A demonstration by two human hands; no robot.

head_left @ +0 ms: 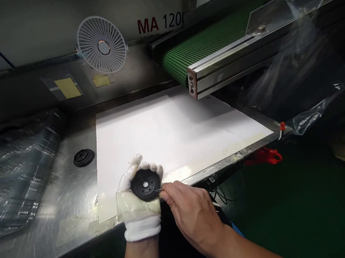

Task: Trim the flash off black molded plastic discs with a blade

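Note:
My left hand, in a white glove, is closed round a black round plastic part with a small light hole at its centre. The part lies tilted in the palm, its flat face towards me. Bare, my right hand pinches a thin needle-like piece between thumb and forefinger. The tip of that piece reaches the lower right rim of the black part; whether it touches cannot be made out. A second black round part, with stepped rings, rests on the metal table to the left.
Under my hands a white sheet covers part of the metal table. Clear plastic trays are at left. A green conveyor juts in from the right, beside a clear bag. A white fan stands behind.

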